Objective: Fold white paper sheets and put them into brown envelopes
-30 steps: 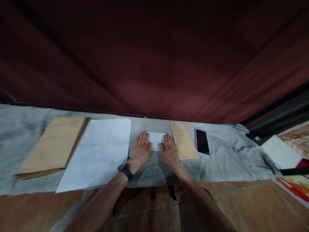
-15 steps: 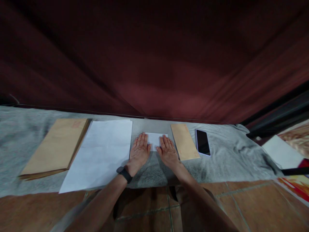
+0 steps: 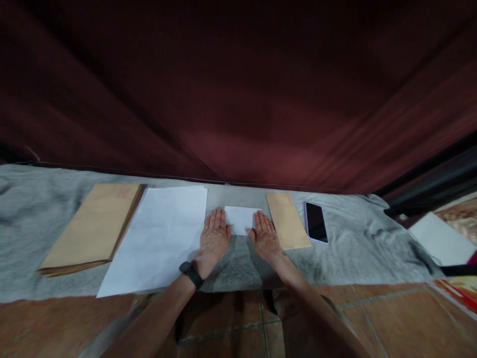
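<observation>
A small folded white paper [image 3: 241, 218] lies on the grey cloth [image 3: 350, 248] in front of me. My left hand [image 3: 213, 237], with a black band at the wrist, rests flat on the paper's left edge. My right hand [image 3: 266, 236] rests flat on its right edge. Both palms face down with fingers together and hold nothing. Just right of my right hand lies a narrow brown envelope [image 3: 287, 219].
A stack of white sheets [image 3: 160, 233] lies left of my left hand, with a stack of large brown envelopes [image 3: 94, 226] beyond it. A dark phone [image 3: 316, 222] lies right of the narrow envelope. A dark red curtain hangs behind. White paper [image 3: 439, 238] sits far right.
My hands have slid apart and slightly back toward me, so more of the folded white paper shows between them. The view has shifted a little.
</observation>
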`<state>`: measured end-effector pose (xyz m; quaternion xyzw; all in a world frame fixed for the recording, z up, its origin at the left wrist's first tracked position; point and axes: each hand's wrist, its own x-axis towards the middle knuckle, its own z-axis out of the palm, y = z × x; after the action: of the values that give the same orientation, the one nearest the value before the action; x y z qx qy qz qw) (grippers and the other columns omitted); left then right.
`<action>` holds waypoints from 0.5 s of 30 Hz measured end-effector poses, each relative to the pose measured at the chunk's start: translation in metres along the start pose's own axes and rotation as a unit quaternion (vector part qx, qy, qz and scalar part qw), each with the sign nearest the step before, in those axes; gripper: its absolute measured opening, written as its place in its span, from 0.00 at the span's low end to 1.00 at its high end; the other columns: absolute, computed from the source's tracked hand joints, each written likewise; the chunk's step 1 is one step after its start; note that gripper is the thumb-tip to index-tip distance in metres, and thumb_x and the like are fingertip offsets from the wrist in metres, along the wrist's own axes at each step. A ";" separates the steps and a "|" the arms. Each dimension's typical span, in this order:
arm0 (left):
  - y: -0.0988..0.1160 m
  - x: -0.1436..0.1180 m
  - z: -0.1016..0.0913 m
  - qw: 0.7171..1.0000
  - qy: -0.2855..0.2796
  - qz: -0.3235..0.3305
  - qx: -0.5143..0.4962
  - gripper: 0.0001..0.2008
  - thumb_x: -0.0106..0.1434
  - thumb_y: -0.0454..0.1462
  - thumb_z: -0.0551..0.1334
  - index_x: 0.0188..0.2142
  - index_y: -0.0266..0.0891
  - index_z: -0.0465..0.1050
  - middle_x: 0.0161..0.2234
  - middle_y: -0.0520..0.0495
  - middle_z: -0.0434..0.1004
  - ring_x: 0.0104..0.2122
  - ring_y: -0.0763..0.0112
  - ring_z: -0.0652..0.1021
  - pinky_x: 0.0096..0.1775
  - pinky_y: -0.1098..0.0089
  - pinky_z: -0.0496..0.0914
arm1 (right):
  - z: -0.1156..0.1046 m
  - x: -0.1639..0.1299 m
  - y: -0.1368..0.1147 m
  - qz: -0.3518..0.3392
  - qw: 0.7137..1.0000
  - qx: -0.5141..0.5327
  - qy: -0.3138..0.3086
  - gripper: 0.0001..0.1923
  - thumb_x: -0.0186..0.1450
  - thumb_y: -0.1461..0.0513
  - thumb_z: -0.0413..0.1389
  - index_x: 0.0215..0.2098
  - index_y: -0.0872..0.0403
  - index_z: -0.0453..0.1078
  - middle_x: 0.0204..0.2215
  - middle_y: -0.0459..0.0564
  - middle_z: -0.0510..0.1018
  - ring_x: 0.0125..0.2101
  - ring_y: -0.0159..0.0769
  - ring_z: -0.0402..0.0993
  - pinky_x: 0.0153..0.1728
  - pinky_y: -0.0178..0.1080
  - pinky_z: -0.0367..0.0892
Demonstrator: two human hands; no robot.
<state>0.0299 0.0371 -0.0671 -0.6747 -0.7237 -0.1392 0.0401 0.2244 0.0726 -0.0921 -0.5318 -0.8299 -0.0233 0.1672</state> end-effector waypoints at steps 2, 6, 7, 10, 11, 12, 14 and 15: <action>-0.001 -0.001 -0.004 1.000 -0.007 0.000 0.006 0.30 0.74 0.41 0.44 0.69 0.24 0.58 0.70 0.31 0.59 0.70 0.54 0.60 0.68 0.54 0.57 | 0.000 0.000 0.000 0.001 1.000 0.001 -0.002 0.34 0.77 0.52 0.44 0.72 0.66 0.53 0.71 0.66 0.58 0.70 0.50 0.55 0.67 0.53 0.55; -0.005 -0.004 -0.008 1.000 -0.014 0.004 0.012 0.30 0.74 0.40 0.44 0.68 0.24 0.59 0.70 0.31 0.59 0.70 0.54 0.60 0.68 0.54 0.58 | 0.000 -0.002 -0.001 0.006 1.000 0.001 0.013 0.34 0.77 0.52 0.44 0.72 0.67 0.54 0.70 0.66 0.59 0.69 0.52 0.57 0.67 0.54 0.56; -0.006 -0.004 -0.008 1.000 -0.012 0.003 0.014 0.30 0.74 0.40 0.44 0.68 0.24 0.59 0.70 0.31 0.59 0.70 0.54 0.60 0.68 0.54 0.58 | -0.001 -0.002 -0.001 0.008 1.000 0.001 0.019 0.34 0.77 0.51 0.44 0.72 0.67 0.54 0.70 0.67 0.59 0.69 0.52 0.57 0.67 0.54 0.56; -0.006 -0.004 -0.010 1.000 -0.004 0.006 0.018 0.29 0.73 0.39 0.45 0.69 0.26 0.59 0.70 0.33 0.60 0.70 0.54 0.60 0.68 0.54 0.58 | -0.007 -0.002 -0.004 0.001 1.000 0.000 0.028 0.34 0.77 0.52 0.44 0.72 0.67 0.54 0.70 0.66 0.59 0.70 0.52 0.55 0.67 0.54 0.54; -0.006 -0.003 -0.012 1.000 -0.004 0.011 0.018 0.29 0.73 0.38 0.46 0.69 0.27 0.58 0.70 0.34 0.60 0.70 0.54 0.60 0.68 0.54 0.57 | -0.010 -0.001 -0.005 -0.011 1.000 0.002 0.025 0.33 0.77 0.53 0.45 0.72 0.66 0.53 0.71 0.65 0.58 0.70 0.51 0.54 0.68 0.53 0.54; -0.006 -0.003 -0.014 1.000 -0.004 0.015 0.016 0.29 0.73 0.38 0.46 0.69 0.28 0.58 0.70 0.34 0.60 0.71 0.54 0.60 0.69 0.53 0.56 | -0.012 -0.001 -0.007 -0.027 0.999 0.005 0.019 0.32 0.77 0.53 0.45 0.73 0.64 0.53 0.71 0.63 0.58 0.71 0.49 0.53 0.68 0.53 0.53; -0.008 -0.002 -0.018 1.000 -0.006 0.013 0.014 0.29 0.73 0.38 0.47 0.70 0.29 0.58 0.70 0.34 0.61 0.71 0.53 0.59 0.69 0.51 0.53 | -0.015 0.000 -0.012 -0.058 0.998 0.011 0.005 0.31 0.77 0.54 0.45 0.73 0.61 0.52 0.72 0.59 0.57 0.71 0.47 0.51 0.69 0.52 0.52; -0.009 -0.001 -0.020 1.000 -0.009 0.006 0.014 0.29 0.73 0.39 0.48 0.70 0.30 0.58 0.70 0.34 0.60 0.71 0.52 0.58 0.69 0.49 0.53 | -0.015 0.000 -0.015 -0.068 0.998 0.012 0.000 0.30 0.77 0.55 0.45 0.73 0.60 0.53 0.72 0.58 0.56 0.72 0.46 0.51 0.69 0.52 0.51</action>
<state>0.0187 0.0306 -0.0493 -0.6800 -0.7215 -0.1232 0.0439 0.2154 0.0627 -0.0757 -0.4724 -0.8641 -0.0244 0.1718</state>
